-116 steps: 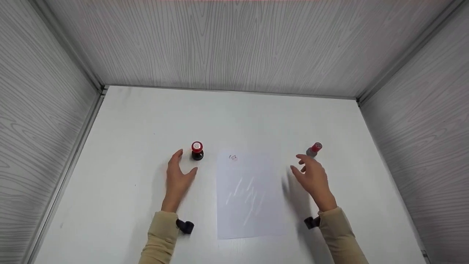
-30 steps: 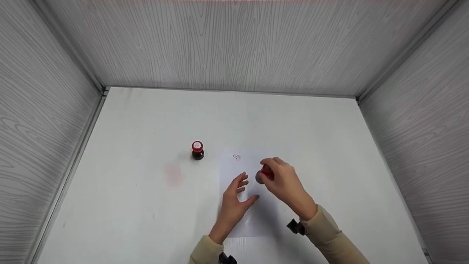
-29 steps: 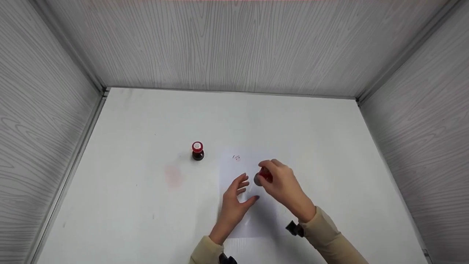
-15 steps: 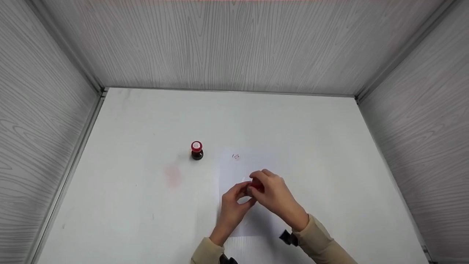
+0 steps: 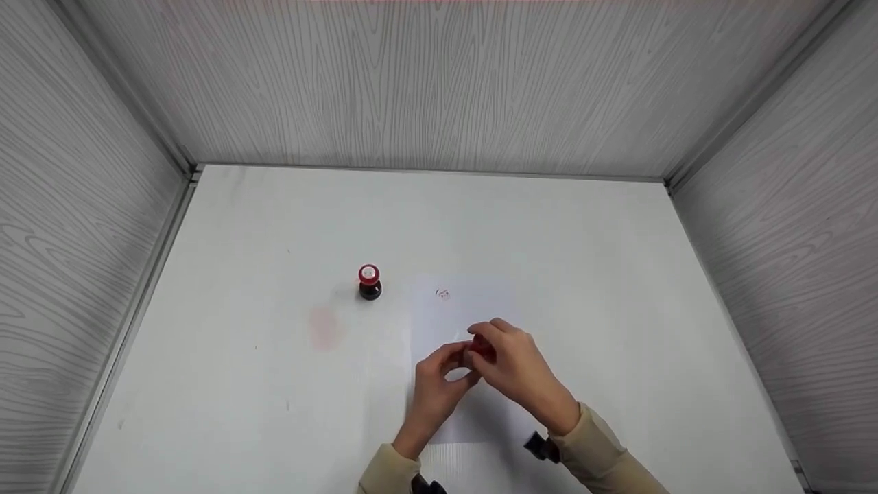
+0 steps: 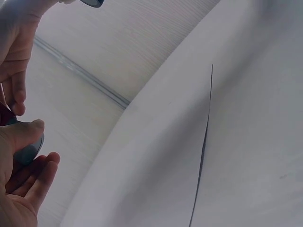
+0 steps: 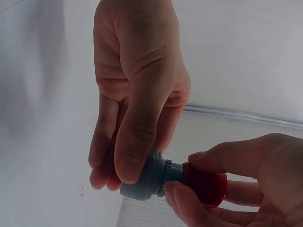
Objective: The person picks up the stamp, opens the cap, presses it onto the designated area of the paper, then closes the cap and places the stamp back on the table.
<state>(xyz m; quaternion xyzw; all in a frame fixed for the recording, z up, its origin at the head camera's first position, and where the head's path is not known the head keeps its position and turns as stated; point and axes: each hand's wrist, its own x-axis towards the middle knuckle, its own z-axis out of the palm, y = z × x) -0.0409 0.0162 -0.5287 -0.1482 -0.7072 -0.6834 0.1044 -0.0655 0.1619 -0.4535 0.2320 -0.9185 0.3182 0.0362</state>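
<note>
Both hands hold one hand stamp [image 7: 206, 185] between them, tilted onto its side above the white paper [image 5: 429, 322]. My right hand [image 5: 518, 363] grips its red handle with thumb and fingers. My left hand [image 5: 437, 387] pinches the grey cap [image 7: 154, 172] at the other end; in the right wrist view its thumb lies across the cap. In the left wrist view the grey cap shows past the left thumb, and most of the red handle is out of frame. A small red printed mark [image 5: 443, 294] is near the paper's top left corner.
A second stamp with a red knob [image 5: 369, 274] and black base stands upright on the white table [image 5: 274, 226], left of the paper. A faint pink patch [image 5: 324, 328] lies nearer on the left. Grey wood-grain panels [image 5: 425, 89] enclose the back and sides.
The right hand picked up the stamp from the right side of the table and brought it over the paper. The left hand moved right from beside the black-based stamp and took the grey cap.
</note>
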